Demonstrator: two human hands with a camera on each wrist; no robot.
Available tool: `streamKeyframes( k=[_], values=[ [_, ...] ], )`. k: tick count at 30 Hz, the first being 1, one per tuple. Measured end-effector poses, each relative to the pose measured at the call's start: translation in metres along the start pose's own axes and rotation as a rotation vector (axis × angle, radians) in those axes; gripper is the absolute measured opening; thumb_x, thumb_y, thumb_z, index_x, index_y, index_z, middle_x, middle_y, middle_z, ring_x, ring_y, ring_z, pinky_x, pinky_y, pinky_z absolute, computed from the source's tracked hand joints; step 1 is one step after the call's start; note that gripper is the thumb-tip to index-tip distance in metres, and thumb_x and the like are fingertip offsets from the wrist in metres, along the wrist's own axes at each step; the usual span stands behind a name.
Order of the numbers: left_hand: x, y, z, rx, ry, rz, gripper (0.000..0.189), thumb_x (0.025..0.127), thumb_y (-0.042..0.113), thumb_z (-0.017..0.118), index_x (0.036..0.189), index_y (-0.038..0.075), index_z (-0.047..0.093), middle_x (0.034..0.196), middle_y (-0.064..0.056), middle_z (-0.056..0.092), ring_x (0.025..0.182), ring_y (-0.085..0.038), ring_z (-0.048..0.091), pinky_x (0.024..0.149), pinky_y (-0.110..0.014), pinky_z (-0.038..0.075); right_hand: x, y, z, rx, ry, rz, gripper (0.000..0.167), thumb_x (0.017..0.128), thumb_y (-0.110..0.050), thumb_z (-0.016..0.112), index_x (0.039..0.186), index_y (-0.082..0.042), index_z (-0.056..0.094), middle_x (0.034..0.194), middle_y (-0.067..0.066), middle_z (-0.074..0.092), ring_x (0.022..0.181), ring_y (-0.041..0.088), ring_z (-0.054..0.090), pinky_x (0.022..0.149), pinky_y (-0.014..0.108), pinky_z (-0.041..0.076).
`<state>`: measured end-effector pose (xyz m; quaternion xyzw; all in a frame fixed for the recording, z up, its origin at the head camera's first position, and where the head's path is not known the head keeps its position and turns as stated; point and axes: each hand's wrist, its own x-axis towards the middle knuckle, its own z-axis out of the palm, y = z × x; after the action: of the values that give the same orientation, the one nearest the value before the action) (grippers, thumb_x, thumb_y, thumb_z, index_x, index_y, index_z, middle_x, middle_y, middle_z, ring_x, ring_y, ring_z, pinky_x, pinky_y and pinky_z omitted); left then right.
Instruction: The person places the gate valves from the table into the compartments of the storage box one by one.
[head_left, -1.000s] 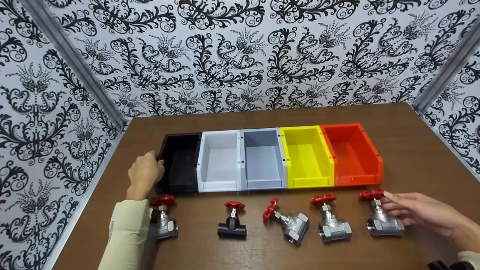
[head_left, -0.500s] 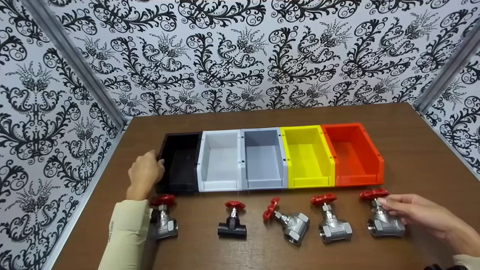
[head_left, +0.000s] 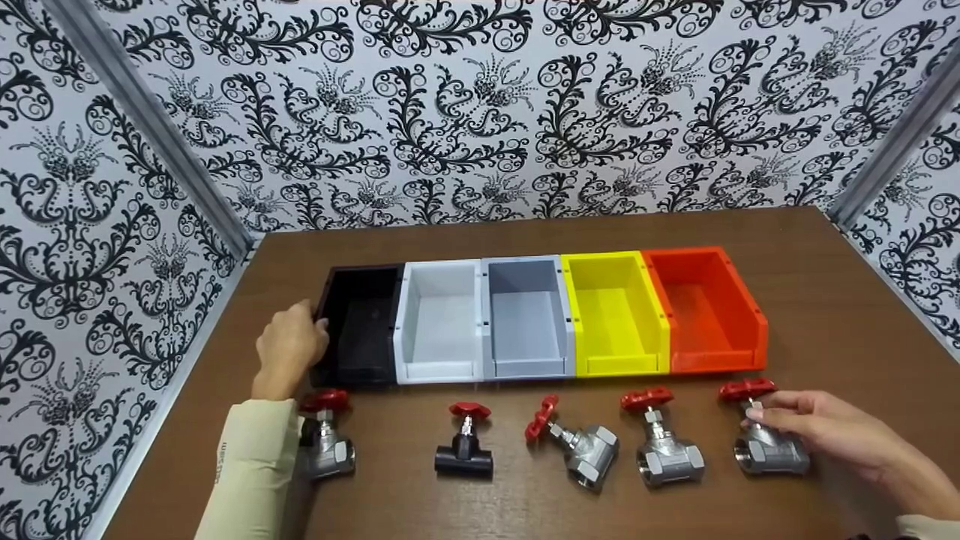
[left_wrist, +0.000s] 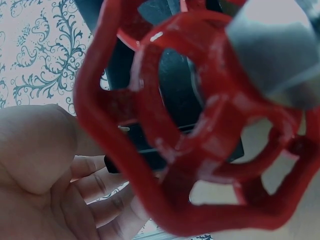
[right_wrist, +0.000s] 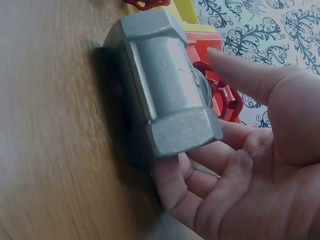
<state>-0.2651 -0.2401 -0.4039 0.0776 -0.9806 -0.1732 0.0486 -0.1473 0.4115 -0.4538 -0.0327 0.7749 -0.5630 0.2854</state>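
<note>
My left hand grips the left wall of the black bin, thumb at its rim. Below that forearm lies a metal valve; its red handwheel fills much of the left wrist view and hides part of the hand. At the far right, my right hand holds another steel valve, thumb at its neck below the red handwheel and fingers behind. In the right wrist view its hexagonal-ended body sits low over the table, with fingertips at one end.
White, grey, yellow and red bins continue the row. In front lie a black tee-shaped valve, a tilted steel valve and an upright steel valve. Patterned walls enclose the brown table.
My right thumb has slid down from the handwheel's edge to the valve's neck, the hand closing in around it. The left hand and the bins stay in place.
</note>
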Motion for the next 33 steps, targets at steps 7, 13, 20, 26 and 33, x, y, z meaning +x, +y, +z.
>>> streamKeyframes(
  k=[7,13,20,26,33],
  values=[
    [0.0005,-0.0006,-0.0002,0.003,-0.004,0.002,0.029,0.098,0.021,0.055,0.115,-0.003,0.060,0.116,-0.036,0.061,0.103,-0.056,0.060,0.079,-0.066,0.046,-0.0006,0.0007,0.0035,-0.088,0.085,-0.013,0.050,0.103,-0.022,0.053,0.133,0.017,0.045,0.104,0.000,0.070,0.087,0.012,0.065,0.076,0.027,0.052],
    [0.0002,-0.0002,-0.0002,0.002,-0.007,0.000,0.028,0.098,0.021,0.055,0.113,-0.002,0.061,0.116,-0.036,0.062,0.102,-0.055,0.060,0.078,-0.065,0.046,-0.0012,0.0013,0.0037,-0.076,0.095,0.008,0.045,0.103,-0.023,0.052,0.131,0.013,0.051,0.102,-0.002,0.069,0.088,0.011,0.063,0.076,0.026,0.050],
    [0.0002,0.0002,-0.0007,0.006,-0.003,0.005,0.030,0.098,0.021,0.054,0.115,-0.002,0.060,0.116,-0.035,0.062,0.102,-0.054,0.060,0.078,-0.065,0.046,-0.0017,0.0025,0.0029,-0.037,0.087,0.023,0.039,0.104,-0.022,0.050,0.129,0.007,0.056,0.099,-0.004,0.068,0.088,0.009,0.062,0.076,0.027,0.050],
    [0.0006,0.0002,-0.0011,0.011,-0.004,0.006,0.031,0.098,0.021,0.054,0.116,-0.003,0.059,0.116,-0.036,0.061,0.102,-0.055,0.060,0.078,-0.065,0.047,-0.0023,0.0017,0.0026,0.030,0.057,0.001,0.030,0.104,-0.021,0.050,0.125,-0.004,0.063,0.095,-0.003,0.070,0.083,0.010,0.065,0.073,0.027,0.053],
    [0.0004,-0.0002,-0.0010,0.018,-0.003,0.006,0.031,0.098,0.020,0.054,0.117,-0.004,0.059,0.116,-0.036,0.061,0.102,-0.055,0.060,0.078,-0.066,0.047,-0.0022,0.0009,0.0054,0.045,0.054,-0.035,0.028,0.105,-0.018,0.048,0.125,-0.005,0.063,0.096,-0.003,0.071,0.083,0.009,0.067,0.072,0.026,0.054]
  ],
)
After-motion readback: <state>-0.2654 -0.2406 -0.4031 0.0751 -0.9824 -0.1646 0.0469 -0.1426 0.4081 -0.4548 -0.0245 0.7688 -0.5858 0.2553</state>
